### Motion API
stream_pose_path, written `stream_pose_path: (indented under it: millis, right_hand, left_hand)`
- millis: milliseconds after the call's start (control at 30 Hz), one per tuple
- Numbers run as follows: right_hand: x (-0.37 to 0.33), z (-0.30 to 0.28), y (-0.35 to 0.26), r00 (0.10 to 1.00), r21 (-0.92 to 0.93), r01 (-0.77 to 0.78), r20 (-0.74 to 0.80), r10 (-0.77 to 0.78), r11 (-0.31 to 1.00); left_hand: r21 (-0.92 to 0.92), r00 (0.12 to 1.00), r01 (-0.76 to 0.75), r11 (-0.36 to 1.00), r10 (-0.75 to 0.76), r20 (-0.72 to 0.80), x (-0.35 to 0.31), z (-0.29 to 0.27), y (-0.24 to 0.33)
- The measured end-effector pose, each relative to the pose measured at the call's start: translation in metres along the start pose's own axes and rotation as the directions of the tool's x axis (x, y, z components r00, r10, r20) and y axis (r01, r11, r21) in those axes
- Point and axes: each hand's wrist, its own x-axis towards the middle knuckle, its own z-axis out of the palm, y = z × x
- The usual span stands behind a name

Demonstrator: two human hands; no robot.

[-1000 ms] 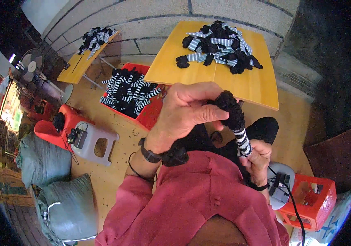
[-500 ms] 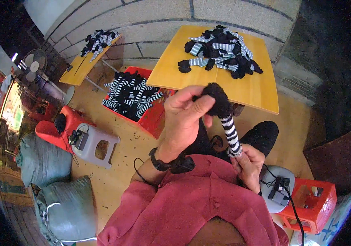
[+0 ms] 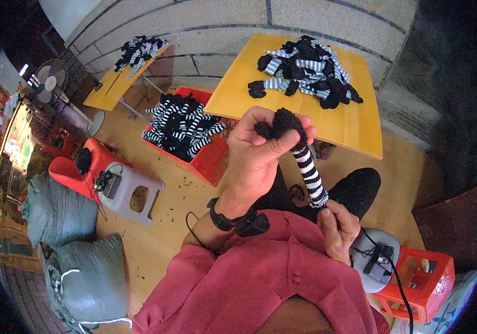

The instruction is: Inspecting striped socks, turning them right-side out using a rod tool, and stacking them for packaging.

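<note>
Over my lap I hold up a knitted piece (image 3: 308, 170), a narrow tube with black and white stripes and a bunched black upper end. My left hand (image 3: 259, 150) is closed around the black end, its thumb across the front and fingertips showing behind. Two black lobes stick up out of this grip. At the lower, striped end, my right hand (image 3: 340, 228) is closed, with thumb and fingertips at the tube's open rim. Whether anything is inside the tube is hidden. The tube slants down to the right and looks straight and filled out.
Ahead stands a yellow table (image 3: 233, 92) with a heap of striped knitted pieces (image 3: 311, 69). Left of it, a red bin (image 3: 209, 164) holds more. A second table (image 3: 105, 94), a grey stool (image 3: 132, 195), stuffed sacks (image 3: 91, 278) and a red crate (image 3: 425, 278) surround me.
My right hand has slid down to the very end of the striped tube. My left hand has shifted its grip, and the black end is now bunched into two lobes.
</note>
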Motion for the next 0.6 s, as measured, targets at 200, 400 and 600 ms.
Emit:
stream_pose_path:
  millis: [200, 400, 600]
  right_hand:
    - [-0.0042, -0.0002, 0.0051, 0.999, -0.018, 0.041, 0.005, -0.041, 0.999]
    - [-0.0024, -0.0011, 0.0038, 0.999, 0.062, 0.033, 0.023, -0.034, 0.998]
    - [-0.0029, -0.0024, 0.0010, 0.995, -0.008, 0.103, -0.006, -0.103, 0.995]
  left_hand:
    - [-0.124, 0.995, -0.030, 0.992, 0.018, -0.100, 0.0024, 0.0001, 0.0038]
    - [-0.121, 0.998, -0.011, 0.993, 0.002, -0.071, -0.0017, -0.0007, -0.0015]
    - [-0.058, 0.997, -0.060, 0.996, 0.057, -0.049, -0.0046, 0.0040, -0.0007]
